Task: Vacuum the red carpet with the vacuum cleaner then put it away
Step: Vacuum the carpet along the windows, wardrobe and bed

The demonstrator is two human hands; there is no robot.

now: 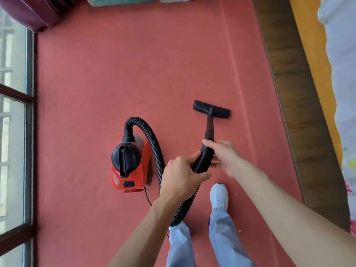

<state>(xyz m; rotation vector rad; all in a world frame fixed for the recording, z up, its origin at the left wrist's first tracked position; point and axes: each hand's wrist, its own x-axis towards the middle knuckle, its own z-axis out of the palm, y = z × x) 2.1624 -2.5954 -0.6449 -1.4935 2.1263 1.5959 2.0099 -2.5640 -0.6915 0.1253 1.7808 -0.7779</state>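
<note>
- Red-orange plastic canister vacuum cleaner [133, 170] with a black top handle: sitting on the red carpet [115, 74], left of centre on my feed, on the window side.
- Black ribbed hose [156, 143] leaves the far end of the vacuum, arcs over to the right, runs down past the body, loops near the wearer's legs and comes back up through both hands.
- Hose ends in a short dark rigid tube [210, 128] carrying a flat black floor nozzle [212, 109]. I read the nozzle as flat on the carpet, ahead of the hands and well apart from the vacuum body.
- Left hand [181, 176]: fingers and thumb wrapped round the hose, the nearer grip.
- Right hand [221, 157]: grasping the hose just beyond the left, next to where it meets the tube. Slightly blurred.
- Thin black power cord [147, 197] exits the near end of the vacuum and trails toward the wearer.
- White shoe [219, 195] on the carpet just below the hands; pale blue trouser legs [225, 237] under it.
- A few small white scraps [236, 194] on the carpet right of the shoe.
- Right of the carpet: dark wooden floor strip [289, 93], then a yellow bed edge [316, 74] with pale bedding [342, 74].
- Left: dark-framed window [13, 132], maroon curtain [28, 12] at top left.
- Far edge: grey-green cushions [119, 0].
</note>
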